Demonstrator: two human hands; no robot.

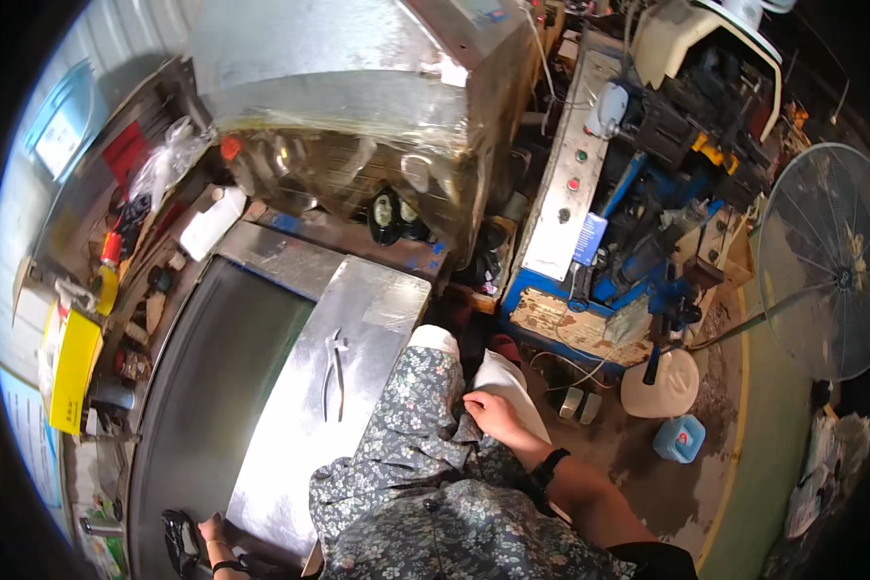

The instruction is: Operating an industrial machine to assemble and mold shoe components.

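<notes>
At the lower left, my left hand point(213, 530) has its fingers curled at the side of a black shoe point(179, 543), which is by the near end of a dark conveyor belt point(217, 358). The fingertips are small and partly hidden against the shoe. My right hand point(494, 416) rests on my thigh, over dark floral cloth point(411, 406). Its fingers are bent in, and nothing shows in them. Between belt and lap, metal pliers point(333, 372) lie on a shiny metal tabletop point(280, 445), handles toward me.
A metal hood point(329, 97) with clear plastic sheeting covers the belt's far end, with black shoes point(385, 215) under it. To the right stand a blue machine point(522, 285) with a button panel, a large fan point(826, 261), a whitish container point(662, 387) and a light-blue container point(680, 440).
</notes>
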